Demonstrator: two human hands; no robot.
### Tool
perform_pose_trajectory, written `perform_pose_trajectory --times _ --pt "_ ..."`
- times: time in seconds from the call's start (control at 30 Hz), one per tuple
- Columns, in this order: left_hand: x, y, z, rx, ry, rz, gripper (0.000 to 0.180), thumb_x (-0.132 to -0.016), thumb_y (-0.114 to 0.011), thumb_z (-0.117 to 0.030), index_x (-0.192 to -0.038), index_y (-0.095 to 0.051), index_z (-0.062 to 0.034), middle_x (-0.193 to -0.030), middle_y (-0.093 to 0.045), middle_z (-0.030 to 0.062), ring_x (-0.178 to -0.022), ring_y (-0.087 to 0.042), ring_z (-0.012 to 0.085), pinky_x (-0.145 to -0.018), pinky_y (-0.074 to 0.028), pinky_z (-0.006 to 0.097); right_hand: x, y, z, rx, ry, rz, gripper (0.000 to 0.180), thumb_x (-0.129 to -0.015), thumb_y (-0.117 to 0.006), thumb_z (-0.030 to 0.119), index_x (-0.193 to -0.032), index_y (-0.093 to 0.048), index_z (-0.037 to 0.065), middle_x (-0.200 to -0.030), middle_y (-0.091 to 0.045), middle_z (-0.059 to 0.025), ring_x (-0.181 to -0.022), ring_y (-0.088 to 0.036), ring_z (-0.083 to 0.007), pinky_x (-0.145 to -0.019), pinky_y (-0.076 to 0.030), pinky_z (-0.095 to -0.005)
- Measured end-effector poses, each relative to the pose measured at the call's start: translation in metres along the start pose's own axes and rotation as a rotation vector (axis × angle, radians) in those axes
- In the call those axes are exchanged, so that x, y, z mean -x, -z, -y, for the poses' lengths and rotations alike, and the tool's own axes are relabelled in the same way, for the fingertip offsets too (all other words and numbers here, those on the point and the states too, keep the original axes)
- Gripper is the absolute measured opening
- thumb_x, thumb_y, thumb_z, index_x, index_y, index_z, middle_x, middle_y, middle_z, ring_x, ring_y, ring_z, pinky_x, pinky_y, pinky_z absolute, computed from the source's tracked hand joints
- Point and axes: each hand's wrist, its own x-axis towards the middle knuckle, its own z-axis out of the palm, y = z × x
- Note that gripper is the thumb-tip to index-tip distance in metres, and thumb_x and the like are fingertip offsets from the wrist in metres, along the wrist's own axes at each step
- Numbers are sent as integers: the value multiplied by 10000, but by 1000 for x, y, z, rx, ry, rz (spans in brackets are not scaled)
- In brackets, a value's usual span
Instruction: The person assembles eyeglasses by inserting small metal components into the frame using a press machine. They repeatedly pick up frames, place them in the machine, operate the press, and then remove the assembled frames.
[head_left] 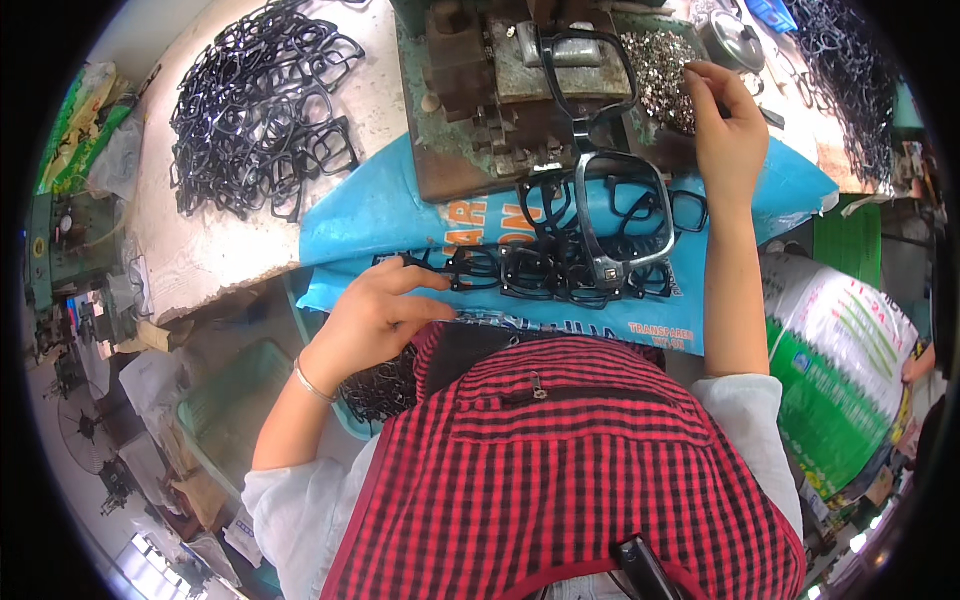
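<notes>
My right hand (732, 125) is at the edge of a heap of small shiny metal pieces (655, 75), thumb and forefinger pinched together. Anything between those fingertips is too small to make out. Beside a row of black eyeglass frames (530, 272) on a blue plastic sheet (360, 225), my left hand (375, 315) points rightward, its fingers apart. Its fingertips are close to the leftmost frames; I cannot tell whether they touch. A larger-looking dark eyeglass frame (668, 215) rises over the sheet and in front of the bench machine (450, 165); its support is unclear.
Many black eyeglass frames are heaped on the pale tabletop (225, 245) at left (265, 120), and more lie at far right (850, 85). A round metal tin (735, 42) stands behind the metal pieces. A green-and-white sack (835, 370) is at right, a pale green crate (235, 395) at lower left.
</notes>
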Motion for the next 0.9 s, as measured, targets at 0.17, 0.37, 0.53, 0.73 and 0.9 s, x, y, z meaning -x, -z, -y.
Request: perform_pose_trajectory --times 0.17,0.37,0.53,0.73,0.9 --pt "4 -23 15 -5 -111 16 246 -727 -680 24 -927 -734 -109 -1038 -680 63 -831 -611 253 -735 -514 366 2 2 -7 -124 -57 33 168 -920 -674 106 -1050 -718 9 -949 -712 -19 -888 -629 -71 -795 -479 -206" --pt "12 -46 45 -124 -234 93 201 -736 -676 -17 -931 -695 -61 -956 -662 71 -819 -616 258 -731 -521 370 3 11 -15 -283 -134 11 183 -934 -661 90 -1074 -702 -20 -988 -709 -46 -915 -647 -102 -832 -500 -217" --pt "21 -62 68 -289 -274 35 349 -713 -663 -71 -1060 -689 -100 -1072 -614 78 -845 -613 253 -763 -529 368 8 11 -15 -217 -111 -25 174 -907 -697 144 -1042 -727 39 -924 -723 -25 -872 -646 -87 -785 -488 -216" --pt "26 -99 105 -427 -261 -36 263 -732 -660 -124 -991 -704 -121 -969 -599 53 -841 -569 237 -739 -466 367 17 16 -12 -351 -225 44 186 -910 -689 100 -1063 -708 -3 -998 -712 -46 -928 -646 -101 -846 -487 -217" --pt "24 -109 104 -474 -256 -92 192 -756 -644 -126 -941 -684 -95 -980 -613 51 -870 -573 238 -767 -459 350 23 22 -8 -364 -236 67 179 -915 -683 99 -1061 -706 -2 -995 -709 -45 -933 -645 -104 -838 -486 -218"
